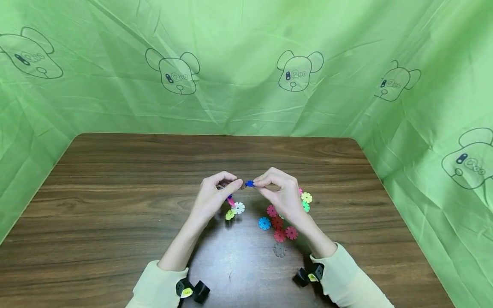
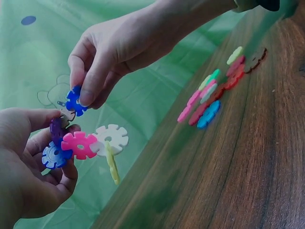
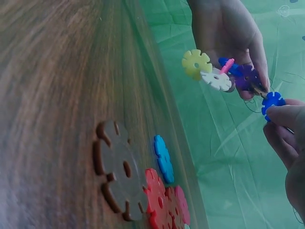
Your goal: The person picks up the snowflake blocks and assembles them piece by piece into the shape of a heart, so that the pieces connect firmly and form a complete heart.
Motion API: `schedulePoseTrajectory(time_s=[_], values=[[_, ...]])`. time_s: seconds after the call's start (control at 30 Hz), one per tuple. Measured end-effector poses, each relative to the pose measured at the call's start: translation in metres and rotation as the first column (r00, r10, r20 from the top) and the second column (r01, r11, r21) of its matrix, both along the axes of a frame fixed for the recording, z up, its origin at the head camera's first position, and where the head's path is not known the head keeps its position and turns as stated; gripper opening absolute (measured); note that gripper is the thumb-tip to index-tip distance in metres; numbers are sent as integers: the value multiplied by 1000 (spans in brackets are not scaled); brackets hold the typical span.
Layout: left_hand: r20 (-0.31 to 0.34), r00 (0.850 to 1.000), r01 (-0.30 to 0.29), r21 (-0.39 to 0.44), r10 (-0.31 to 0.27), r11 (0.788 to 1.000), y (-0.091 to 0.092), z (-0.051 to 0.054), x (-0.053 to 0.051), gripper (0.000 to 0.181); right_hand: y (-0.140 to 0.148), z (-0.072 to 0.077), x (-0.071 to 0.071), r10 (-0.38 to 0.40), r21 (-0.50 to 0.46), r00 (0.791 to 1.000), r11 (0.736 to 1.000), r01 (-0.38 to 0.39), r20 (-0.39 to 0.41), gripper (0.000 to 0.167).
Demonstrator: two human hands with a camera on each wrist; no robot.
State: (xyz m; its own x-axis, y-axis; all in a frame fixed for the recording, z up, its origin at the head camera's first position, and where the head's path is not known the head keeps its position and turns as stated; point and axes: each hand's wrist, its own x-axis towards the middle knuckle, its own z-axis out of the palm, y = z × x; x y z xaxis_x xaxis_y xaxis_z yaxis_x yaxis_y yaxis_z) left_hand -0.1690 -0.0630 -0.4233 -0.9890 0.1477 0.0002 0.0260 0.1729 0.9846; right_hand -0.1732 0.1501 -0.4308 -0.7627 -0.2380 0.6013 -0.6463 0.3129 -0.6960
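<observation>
My left hand [image 1: 216,194] holds a chain of notched plastic snowflake discs up off the table. In the left wrist view the chain has a purple disc [image 2: 56,130], a blue disc [image 2: 55,155], a pink disc [image 2: 77,145], a white disc [image 2: 116,137] and a yellow disc [image 2: 111,163] seen edge-on. A brownish disc at its top is mostly covered by fingers. My right hand [image 1: 283,193] pinches another blue disc [image 2: 75,101] between thumb and fingers. That disc meets the brownish one's edge; whether they interlock I cannot tell.
Loose discs lie on the wooden table [image 1: 115,205] near my right forearm: several red and pink ones, a light blue disc [image 1: 264,223], a yellow disc [image 1: 306,197], a green disc [image 1: 306,206] and a greyish-brown disc [image 3: 121,169]. Green cloth [image 1: 239,85] hangs around the table.
</observation>
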Motion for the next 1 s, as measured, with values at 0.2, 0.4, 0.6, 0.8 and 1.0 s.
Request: schedulePoseTrajectory(time_s=[0.2, 0.4, 0.6, 0.8, 1.0], values=[[13, 1000, -9, 10, 9, 1000, -2, 1, 0, 20, -1, 1, 1, 18, -3, 1000, 1000, -18, -7, 15], [21, 999, -25, 23, 24, 999, 0, -2, 0, 20, -2, 1, 3, 6, 13, 1000, 1000, -6, 8, 16], [17, 1000, -27, 76, 26, 997, 1, -5, 0, 23, -4, 1, 4, -3, 20, 1000, 1000, 3, 3, 14], [21, 1000, -18, 77, 17, 997, 3, -5, 1, 21, -5, 2, 5, 10, 12, 1000, 1000, -10, 23, 12], [9, 1000, -8, 56, 8, 998, 3, -5, 0, 21, -6, 3, 4, -6, 15, 1000, 1000, 6, 25, 13]])
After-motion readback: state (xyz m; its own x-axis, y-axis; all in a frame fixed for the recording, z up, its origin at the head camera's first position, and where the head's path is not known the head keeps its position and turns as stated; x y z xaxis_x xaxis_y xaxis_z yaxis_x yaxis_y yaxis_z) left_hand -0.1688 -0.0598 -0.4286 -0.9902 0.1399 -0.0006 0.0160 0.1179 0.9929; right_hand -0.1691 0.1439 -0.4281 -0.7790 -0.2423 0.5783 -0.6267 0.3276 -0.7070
